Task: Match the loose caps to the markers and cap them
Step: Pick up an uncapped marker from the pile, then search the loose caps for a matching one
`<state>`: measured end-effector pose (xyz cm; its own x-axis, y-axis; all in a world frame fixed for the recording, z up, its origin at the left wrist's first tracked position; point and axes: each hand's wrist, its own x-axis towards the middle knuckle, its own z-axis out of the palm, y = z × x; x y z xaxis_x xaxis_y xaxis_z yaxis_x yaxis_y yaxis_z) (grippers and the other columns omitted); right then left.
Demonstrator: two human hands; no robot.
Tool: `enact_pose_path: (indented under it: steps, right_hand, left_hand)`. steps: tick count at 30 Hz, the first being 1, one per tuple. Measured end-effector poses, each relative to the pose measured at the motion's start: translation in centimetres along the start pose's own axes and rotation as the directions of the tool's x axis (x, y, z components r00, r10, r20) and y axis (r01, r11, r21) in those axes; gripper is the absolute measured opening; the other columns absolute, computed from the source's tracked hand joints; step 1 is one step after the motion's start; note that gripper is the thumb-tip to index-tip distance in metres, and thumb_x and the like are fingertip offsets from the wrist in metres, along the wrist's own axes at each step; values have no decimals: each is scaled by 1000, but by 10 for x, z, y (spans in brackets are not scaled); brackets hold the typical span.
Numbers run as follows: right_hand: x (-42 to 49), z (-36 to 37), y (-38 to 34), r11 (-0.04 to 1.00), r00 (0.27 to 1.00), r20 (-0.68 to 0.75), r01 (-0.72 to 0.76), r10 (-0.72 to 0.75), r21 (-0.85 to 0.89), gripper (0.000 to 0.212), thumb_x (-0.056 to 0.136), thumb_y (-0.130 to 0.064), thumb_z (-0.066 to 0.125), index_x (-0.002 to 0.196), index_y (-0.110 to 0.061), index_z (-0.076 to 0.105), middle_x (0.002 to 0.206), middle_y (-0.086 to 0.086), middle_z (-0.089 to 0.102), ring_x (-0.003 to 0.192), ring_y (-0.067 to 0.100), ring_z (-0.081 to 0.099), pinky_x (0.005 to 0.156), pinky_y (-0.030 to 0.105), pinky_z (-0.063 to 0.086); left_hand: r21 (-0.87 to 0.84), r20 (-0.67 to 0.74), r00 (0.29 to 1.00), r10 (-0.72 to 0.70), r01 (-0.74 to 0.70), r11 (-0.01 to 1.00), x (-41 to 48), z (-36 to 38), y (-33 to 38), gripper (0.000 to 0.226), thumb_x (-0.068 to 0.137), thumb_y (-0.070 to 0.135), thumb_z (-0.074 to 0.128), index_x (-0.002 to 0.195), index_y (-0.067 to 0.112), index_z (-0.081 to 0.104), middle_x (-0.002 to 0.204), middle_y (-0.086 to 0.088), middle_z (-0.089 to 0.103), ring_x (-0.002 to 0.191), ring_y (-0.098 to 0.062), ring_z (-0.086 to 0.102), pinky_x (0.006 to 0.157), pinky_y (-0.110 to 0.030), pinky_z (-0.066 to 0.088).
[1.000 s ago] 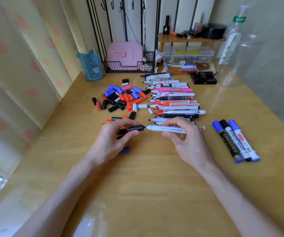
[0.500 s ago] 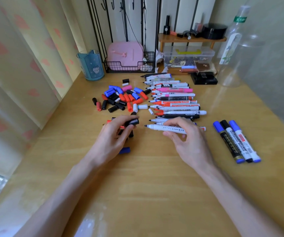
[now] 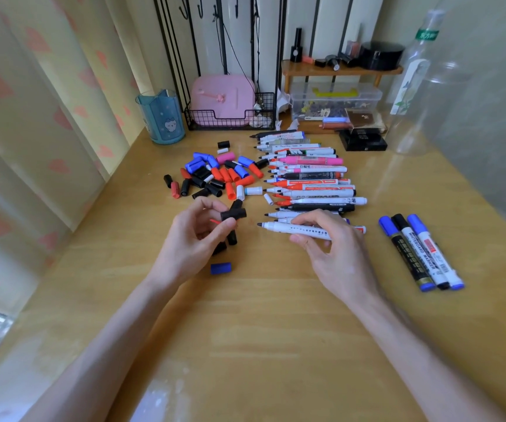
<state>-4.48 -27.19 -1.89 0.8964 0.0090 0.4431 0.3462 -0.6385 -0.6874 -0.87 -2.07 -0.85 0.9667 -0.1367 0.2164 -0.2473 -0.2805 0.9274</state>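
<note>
Glossy wooden table [image 3: 276, 315] — plastic caps [image 3: 215, 175]

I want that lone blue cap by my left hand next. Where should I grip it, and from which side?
Probably from above: pinch the blue cap across its middle, thumb on the near side, finger on the far. It lies flat and alone, long axis left to right.

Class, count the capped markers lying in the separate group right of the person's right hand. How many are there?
3, side by side: blue-capped dark marker on the left, black-capped marker in the middle, blue-capped white marker on the right. None looks hidden.
</note>
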Motion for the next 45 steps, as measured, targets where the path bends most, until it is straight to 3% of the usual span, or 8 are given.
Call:
enact_pose_path:
  steps: [4,11,16,24,32,36,41,45]
  right_hand:
    - [0,-1,0,1000,1000,-7,-1,1,12,15,92,-17,78,105,-20,71,104,-18,70,102,-2,60,80,7,37]
    - [0,-1,-1,999,1000,7,24,-25,44,17,89,-12,80,103,-20,73,99,-15,70,97,0,60,73,9,38]
    - [0,-2,0,999,999,6,35,-35,41,18,89,-12,81,103,-20,73,99,-16,70,97,-2,60,74,8,37]
    - [0,2,1,997,998,20,62,-63,38,18,87,-15,82,101,-20,74,98,-15,70,95,2,60,72,10,37]
    - [-7,4,0,996,1000,11,6,-7,86,12,89,-18,81,98,-23,75,89,-24,71,83,3,62,63,17,41]
    - [-9,3,2,998,1000,9,-1,1,67,12,88,-18,82,97,-24,77,90,-21,74,79,6,62,63,23,44]
    - [1,6,4,1000,998,60,17,-19,25,13,87,-17,82,100,-20,80,96,-17,76,86,-5,62,67,11,41]
    - [3,17,1,999,999,-20,44,-44,3,16,84,-10,83,99,-17,82,97,-12,76,85,-13,58,74,5,39]
  left_hand:
    - [-10,102,995,-4,5,1000,0,0,-4,18,97,14,72,110,13,60,97,-21,71,75,-18,68,79,-31,58]
    - [-16,204,979,-26,30,999,-1,-2,-3,20,96,6,71,109,5,57,91,-5,75,67,-11,61,73,-26,52]
    - [39,206,978,16,-25,999,-1,-4,-2,18,97,7,71,109,12,58,93,-5,75,72,-15,62,77,-37,54]
    - [135,270,957,106,-147,980,-3,0,-2,12,99,15,70,106,20,63,90,0,75,78,-17,62,69,-21,44]
    - [420,192,932,306,-360,833,-5,7,-4,17,100,34,65,111,25,73,89,30,62,82,0,58,72,-13,42]
    - [448,222,914,340,-405,797,-5,9,-3,22,100,34,63,113,21,74,88,25,59,80,4,55,75,-9,40]
    - [545,310,909,280,-411,730,-2,6,-13,26,106,32,47,116,17,66,97,12,58,90,-12,45,76,-31,42]
    - [573,292,917,272,-395,718,-2,5,-12,24,110,29,45,108,15,63,94,10,56,90,-19,42,80,-27,34]
